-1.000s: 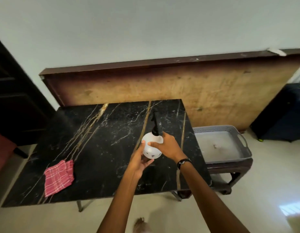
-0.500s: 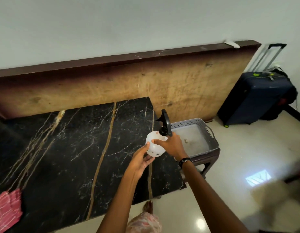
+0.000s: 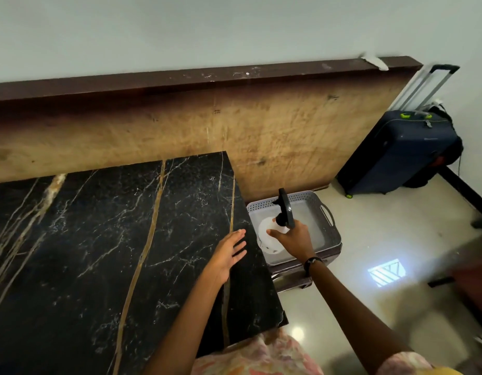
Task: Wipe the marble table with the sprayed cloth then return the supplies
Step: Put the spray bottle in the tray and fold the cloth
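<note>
The right hand (image 3: 294, 240) grips the spray bottle (image 3: 269, 235) at its neck, fingers curled round just under the black trigger head (image 3: 285, 209), and holds it over the grey basket (image 3: 327, 215). Whether the bottle's white round body touches the basket floor cannot be told. The left hand (image 3: 229, 253) holds nothing: its fingers are straight and spread, palm down over the marble table (image 3: 99, 239), close to the table edge that faces the basket. Whether it touches the stone cannot be told.

Taking the basket as the landmark: it is a perforated tray with slot handles, sitting on a low dark stool (image 3: 296, 277) on the pale floor. The black marble table, veined in gold and white, stands just left of it, its right edge beside the basket's left wall. Behind the basket a large wooden board (image 3: 180, 131) with a dark top edge leans against the wall. Well to the basket's right, by the wall, stands a dark blue suitcase (image 3: 396, 155) with its handle pulled up. A black band circles the right wrist. A patch of light lies on the floor to the right of the stool.
</note>
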A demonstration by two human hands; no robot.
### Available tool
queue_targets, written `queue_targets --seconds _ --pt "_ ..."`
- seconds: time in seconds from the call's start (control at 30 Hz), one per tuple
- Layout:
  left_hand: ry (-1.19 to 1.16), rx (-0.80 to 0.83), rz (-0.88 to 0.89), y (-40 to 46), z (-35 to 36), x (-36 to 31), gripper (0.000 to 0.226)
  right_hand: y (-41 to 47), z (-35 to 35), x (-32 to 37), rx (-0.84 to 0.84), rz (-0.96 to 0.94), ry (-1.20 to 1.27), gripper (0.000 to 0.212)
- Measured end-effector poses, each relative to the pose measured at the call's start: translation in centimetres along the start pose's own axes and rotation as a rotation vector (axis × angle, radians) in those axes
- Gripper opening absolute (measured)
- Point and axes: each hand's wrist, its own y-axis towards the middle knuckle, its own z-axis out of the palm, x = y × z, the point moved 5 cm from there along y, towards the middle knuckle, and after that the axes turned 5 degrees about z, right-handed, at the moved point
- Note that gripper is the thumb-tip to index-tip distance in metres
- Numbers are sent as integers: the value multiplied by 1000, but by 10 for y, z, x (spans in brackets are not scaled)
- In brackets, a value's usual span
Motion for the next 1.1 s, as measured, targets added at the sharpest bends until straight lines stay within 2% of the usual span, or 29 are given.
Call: queue_targets --seconds 0.27,0.5,0.63,0.97,1.1 --pt "16 -74 -31 21 12 2 29 58 19 -44 49 130 9 35" --pt "-82 -258 -27 32 14 14 31 113 45 -76 219 214 -39 34" --pt "-115 -345 -13 30 21 21 31 130 55 -100 277 235 -76 42" --pt "-170 -451 19 37 47 38 29 139 47 -118 379 164 -51 42" --pt "-171 -458 29 35 63 39 29 147 47 -125 507 135 -146 44"
